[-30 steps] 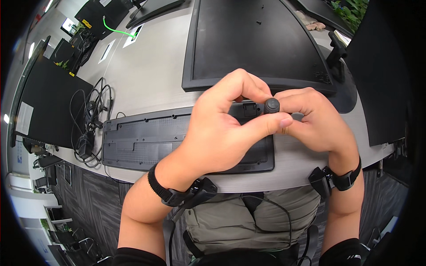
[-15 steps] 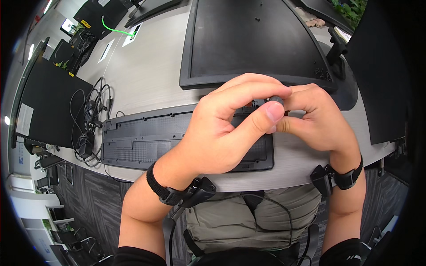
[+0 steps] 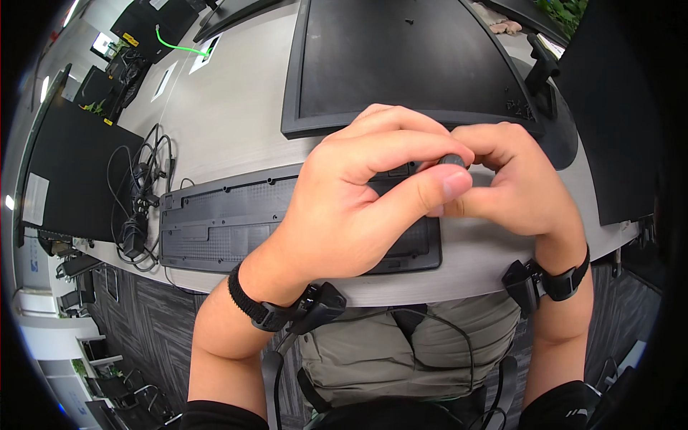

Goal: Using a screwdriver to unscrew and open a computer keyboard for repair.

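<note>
My left hand (image 3: 373, 193) arches over a black keyboard (image 3: 215, 226) lying underside up, its thumb and index finger pinched on a small dark cylindrical object (image 3: 451, 160), seen end-on and partly hidden by the fingertips. My right hand (image 3: 505, 183) meets it from the right, fingers curled around the same object beneath; its fingertips are mostly hidden. Both hands hover just in front of a large black monitor (image 3: 400, 57) lying flat, with small dark pieces on its surface.
A tangle of black cables (image 3: 135, 233) sits at the left beside a black screen (image 3: 79, 172). A monitor stand (image 3: 545, 100) is at the right, near another dark panel (image 3: 609, 143). A green cable (image 3: 179, 46) runs into a desk socket at the back.
My left index finger and thumb have closed over the cylindrical object, now covering more of it. Both hands have shifted slightly, the right one a little upward in the picture.
</note>
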The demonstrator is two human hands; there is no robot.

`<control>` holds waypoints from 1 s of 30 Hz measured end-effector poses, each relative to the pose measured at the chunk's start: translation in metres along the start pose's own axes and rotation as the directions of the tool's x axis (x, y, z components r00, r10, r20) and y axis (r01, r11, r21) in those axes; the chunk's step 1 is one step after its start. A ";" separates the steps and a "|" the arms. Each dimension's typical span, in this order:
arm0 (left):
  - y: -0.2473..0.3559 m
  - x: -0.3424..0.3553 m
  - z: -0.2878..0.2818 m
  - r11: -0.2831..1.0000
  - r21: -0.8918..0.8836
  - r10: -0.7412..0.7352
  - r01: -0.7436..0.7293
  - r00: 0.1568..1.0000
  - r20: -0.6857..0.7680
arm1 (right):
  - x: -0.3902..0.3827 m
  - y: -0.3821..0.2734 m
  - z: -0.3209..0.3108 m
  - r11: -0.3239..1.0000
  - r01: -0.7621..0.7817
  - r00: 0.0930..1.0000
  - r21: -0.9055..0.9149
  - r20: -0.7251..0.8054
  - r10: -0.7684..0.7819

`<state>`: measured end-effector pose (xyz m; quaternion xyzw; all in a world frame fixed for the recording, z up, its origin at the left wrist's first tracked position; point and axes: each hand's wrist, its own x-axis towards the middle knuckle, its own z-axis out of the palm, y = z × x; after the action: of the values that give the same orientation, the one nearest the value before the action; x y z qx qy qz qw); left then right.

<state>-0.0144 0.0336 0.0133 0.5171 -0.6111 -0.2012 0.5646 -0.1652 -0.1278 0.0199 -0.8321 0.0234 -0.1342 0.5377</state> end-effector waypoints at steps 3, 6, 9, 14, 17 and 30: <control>-0.004 0.002 0.000 0.994 0.073 0.083 -0.082 0.997 -0.009 | 0.000 0.000 -0.002 0.996 0.028 1.000 -0.082 0.011 -0.027; -0.009 0.000 0.001 0.990 0.087 0.109 -0.106 0.994 -0.026 | -0.001 0.003 -0.003 0.988 0.070 0.997 -0.139 0.028 -0.067; -0.012 0.000 -0.001 0.992 0.086 0.098 -0.097 0.995 -0.012 | 0.000 0.004 -0.006 0.980 0.079 0.995 -0.182 0.076 -0.066; -0.008 0.000 0.009 0.991 -0.102 -0.086 0.082 0.996 -0.029 | 0.000 0.006 -0.008 0.968 0.174 0.982 -0.181 0.109 -0.156; 0.002 -0.003 0.013 0.934 -0.307 -0.210 0.184 0.976 -0.054 | -0.003 0.007 -0.008 0.961 0.203 0.979 -0.186 0.069 -0.193; -0.006 0.001 0.009 0.993 -0.110 0.051 -0.044 0.997 0.061 | -0.006 0.014 -0.009 0.959 0.220 0.975 -0.181 0.079 -0.208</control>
<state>-0.0201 0.0267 0.0062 0.4644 -0.6291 -0.2371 0.5765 -0.1717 -0.1408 0.0097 -0.8806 -0.0700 -0.1641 0.4391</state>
